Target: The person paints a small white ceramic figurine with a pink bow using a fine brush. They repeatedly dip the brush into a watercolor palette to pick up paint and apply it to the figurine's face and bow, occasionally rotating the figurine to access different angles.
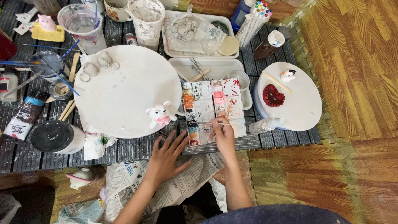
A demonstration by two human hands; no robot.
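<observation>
The right hand (224, 135) pinched a brush (222, 123) over the palette (212, 108). The left hand (165, 157) lay flat, fingers spread, just below the white figurine (159, 115).

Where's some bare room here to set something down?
The big white round board is bare across its middle, between the grey clay pieces and the white figurine. The smaller round board has space below the red heart. Upper left, around the cups, is crowded.
</observation>
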